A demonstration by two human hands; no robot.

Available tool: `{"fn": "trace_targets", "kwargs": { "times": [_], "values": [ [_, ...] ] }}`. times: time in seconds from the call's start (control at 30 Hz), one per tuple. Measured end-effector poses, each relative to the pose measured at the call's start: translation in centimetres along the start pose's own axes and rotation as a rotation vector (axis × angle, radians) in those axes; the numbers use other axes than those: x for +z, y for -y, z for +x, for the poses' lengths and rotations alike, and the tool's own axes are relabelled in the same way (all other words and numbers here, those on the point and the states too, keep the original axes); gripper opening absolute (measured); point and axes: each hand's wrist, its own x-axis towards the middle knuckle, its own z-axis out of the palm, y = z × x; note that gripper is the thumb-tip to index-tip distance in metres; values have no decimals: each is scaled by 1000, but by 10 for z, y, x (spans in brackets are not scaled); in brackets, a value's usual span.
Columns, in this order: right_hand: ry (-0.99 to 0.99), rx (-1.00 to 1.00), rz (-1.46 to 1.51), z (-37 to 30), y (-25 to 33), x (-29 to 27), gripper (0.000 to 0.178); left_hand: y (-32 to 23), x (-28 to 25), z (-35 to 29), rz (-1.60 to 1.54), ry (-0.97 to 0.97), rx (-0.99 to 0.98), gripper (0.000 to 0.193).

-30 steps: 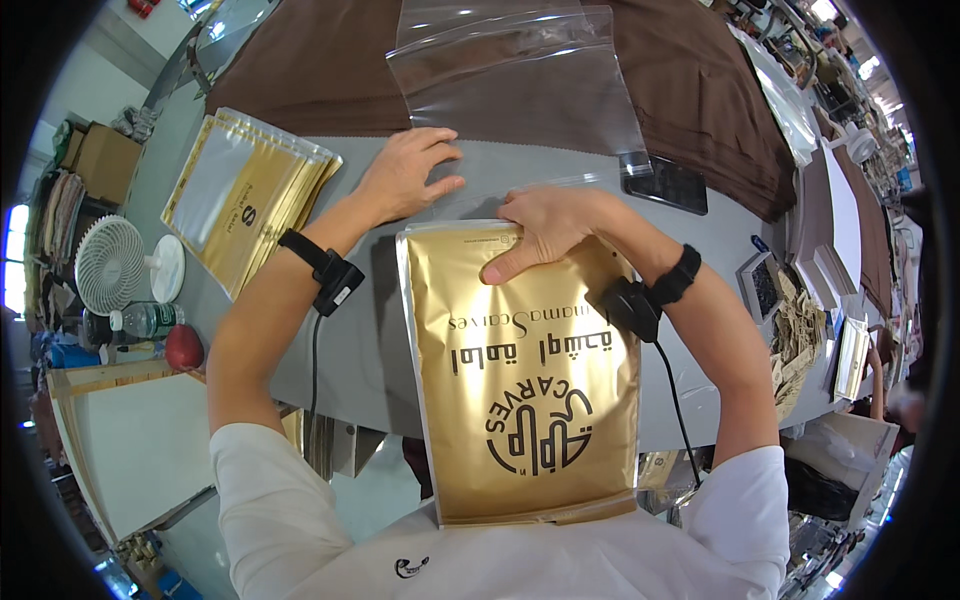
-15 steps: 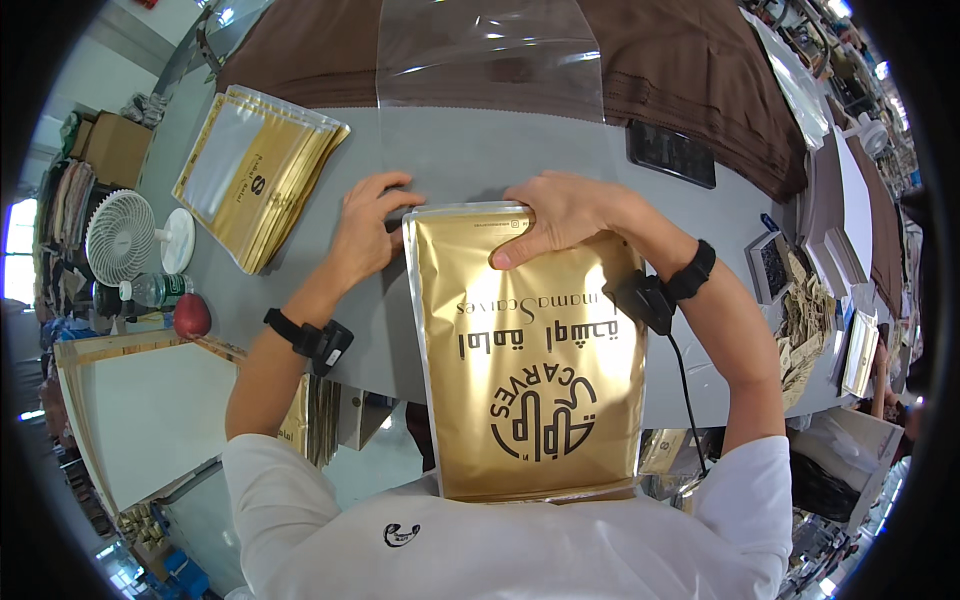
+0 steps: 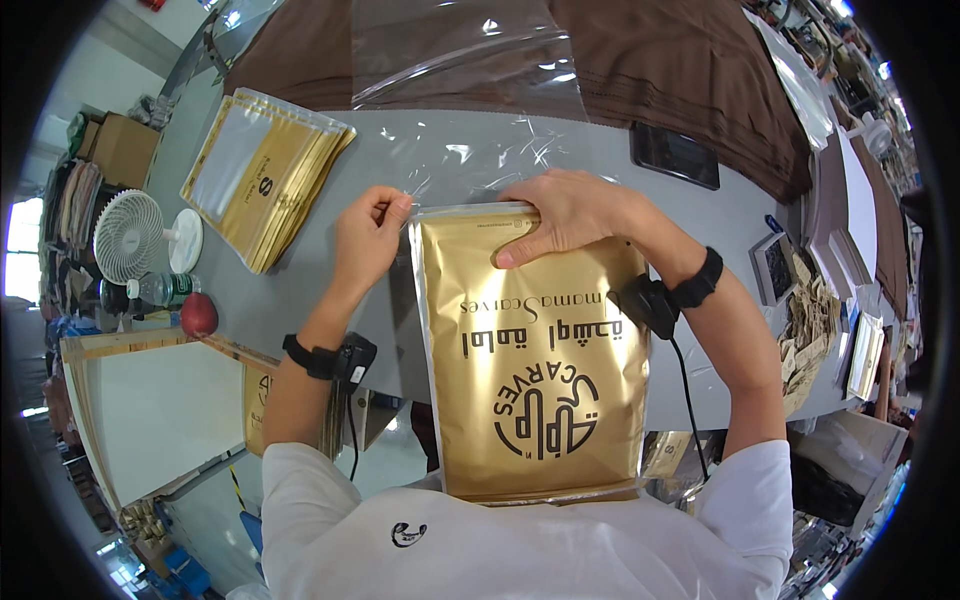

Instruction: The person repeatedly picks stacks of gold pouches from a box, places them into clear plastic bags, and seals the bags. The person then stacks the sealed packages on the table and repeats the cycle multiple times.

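Note:
A large gold pouch (image 3: 540,370) with dark printing stands upside down between my body and the grey table (image 3: 330,300). My right hand (image 3: 565,212) presses on its top edge, thumb on the front face. My left hand (image 3: 368,238) pinches the pouch's upper left corner, where a clear plastic edge shows. A clear plastic bag (image 3: 470,130) lies flat on the table just beyond both hands. Both wrists wear black bands with small devices.
A stack of gold pouches (image 3: 265,175) lies at the left of the table. Brown cloth (image 3: 640,70) covers the far side, with a black phone (image 3: 675,155) near it. A white fan (image 3: 130,235), a bottle and a red ball stand at far left.
My left hand came back from the table top to the pouch's upper left corner and now pinches it. The pouch rose slightly; my right hand stayed on its top edge.

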Motion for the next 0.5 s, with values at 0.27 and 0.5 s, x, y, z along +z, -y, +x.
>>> {"fn": "trace_targets", "kwargs": {
  "times": [0.27, 0.5],
  "values": [
    [-878, 44, 179, -88, -6, 36, 47, -28, 16, -49, 168, -160, 440, 10],
    [-779, 524, 1118, -129, -29, 84, 62, -36, 35, -63, -160, -363, 9, 52]
  ]
}}
